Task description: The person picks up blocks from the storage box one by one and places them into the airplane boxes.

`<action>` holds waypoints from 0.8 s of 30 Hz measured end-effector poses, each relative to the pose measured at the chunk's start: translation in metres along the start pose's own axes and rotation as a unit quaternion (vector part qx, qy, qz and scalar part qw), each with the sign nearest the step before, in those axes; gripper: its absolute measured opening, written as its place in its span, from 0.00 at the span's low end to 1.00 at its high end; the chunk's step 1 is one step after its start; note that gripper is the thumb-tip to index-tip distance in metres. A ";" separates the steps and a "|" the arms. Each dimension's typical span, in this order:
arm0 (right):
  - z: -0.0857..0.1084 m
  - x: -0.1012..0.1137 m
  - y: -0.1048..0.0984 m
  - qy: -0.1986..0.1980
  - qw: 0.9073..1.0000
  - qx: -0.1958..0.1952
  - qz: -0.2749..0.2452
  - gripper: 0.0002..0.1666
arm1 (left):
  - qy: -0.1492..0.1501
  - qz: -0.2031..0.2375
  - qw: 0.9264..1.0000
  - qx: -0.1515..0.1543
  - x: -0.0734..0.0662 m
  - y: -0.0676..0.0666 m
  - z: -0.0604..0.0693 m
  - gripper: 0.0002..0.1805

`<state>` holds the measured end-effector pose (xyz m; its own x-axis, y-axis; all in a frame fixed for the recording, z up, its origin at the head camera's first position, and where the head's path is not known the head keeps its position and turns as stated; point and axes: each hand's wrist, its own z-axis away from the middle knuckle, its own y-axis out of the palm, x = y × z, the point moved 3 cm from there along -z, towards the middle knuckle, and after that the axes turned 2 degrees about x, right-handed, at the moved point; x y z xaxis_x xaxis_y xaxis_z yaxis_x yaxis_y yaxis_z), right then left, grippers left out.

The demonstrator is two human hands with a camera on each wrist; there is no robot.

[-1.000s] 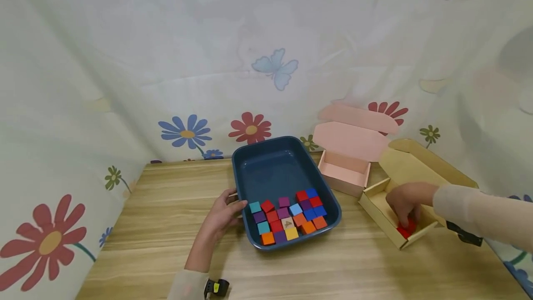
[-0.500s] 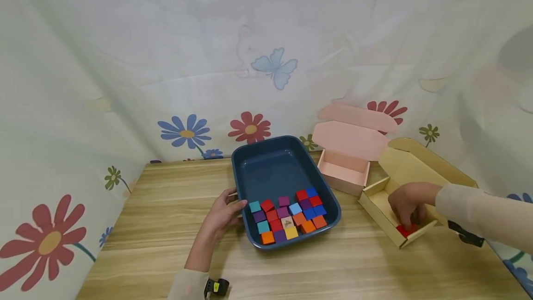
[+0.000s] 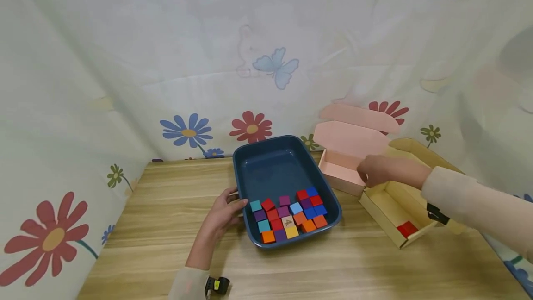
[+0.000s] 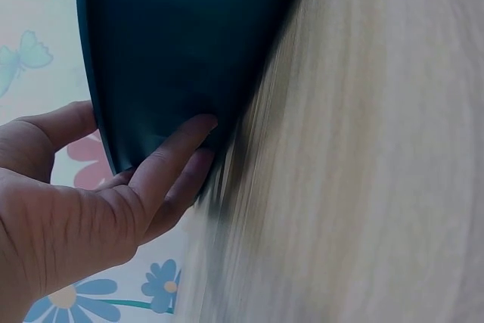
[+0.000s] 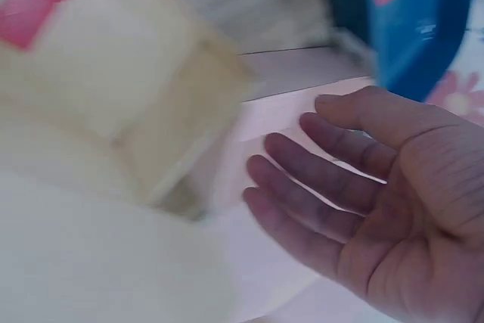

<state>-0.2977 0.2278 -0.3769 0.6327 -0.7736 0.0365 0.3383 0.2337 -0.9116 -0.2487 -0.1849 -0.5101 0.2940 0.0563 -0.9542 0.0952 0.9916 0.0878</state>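
My left hand [image 3: 222, 211] holds the left rim of a dark blue tray [image 3: 270, 165]. The left wrist view shows its thumb at the tray's rim and its fingers against the outer wall. Coloured wooden cubes [image 3: 273, 215] lie at the tray's near end; one bears a 4. Over the corner where a pink cardboard box [image 3: 342, 184] meets a yellow cardboard box [image 3: 381, 221] hovers my right hand [image 3: 376, 170]. In the right wrist view its fingers are loosely bent, with nothing between them. Red cubes [image 3: 407, 229] lie in the yellow box's near end.
Both boxes have their lids raised, the pink lid [image 3: 354, 140] leaning back toward the floral curtain [image 3: 200, 59]. Wood-grain table [image 3: 175, 198] extends left of the tray and in front of it. The yellow box stands near the table's right side.
My right hand has left the red cubes in the yellow box, moving up and left toward the pink box. The left hand and tray stay in place.
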 end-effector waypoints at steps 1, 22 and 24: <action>-0.005 0.007 -0.007 -0.015 1.000 -0.019 0.010 0.05 | -0.003 0.000 1.000 -0.002 0.000 0.000 0.000 0.37; -0.109 0.129 -0.041 -0.188 0.981 -0.054 -0.012 0.12 | -0.003 0.016 1.000 -0.005 0.004 -0.003 -0.001 0.38; -0.117 0.136 -0.036 -0.195 0.979 -0.049 -0.016 0.13 | -0.005 0.018 1.000 -0.006 0.004 -0.002 -0.001 0.37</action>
<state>-0.3053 0.0448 -0.3871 0.8474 -0.4911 0.2019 0.3061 0.1410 -0.9415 -0.2490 -0.1865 -0.5140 0.3074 0.0917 -0.9471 0.0720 0.9902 0.1193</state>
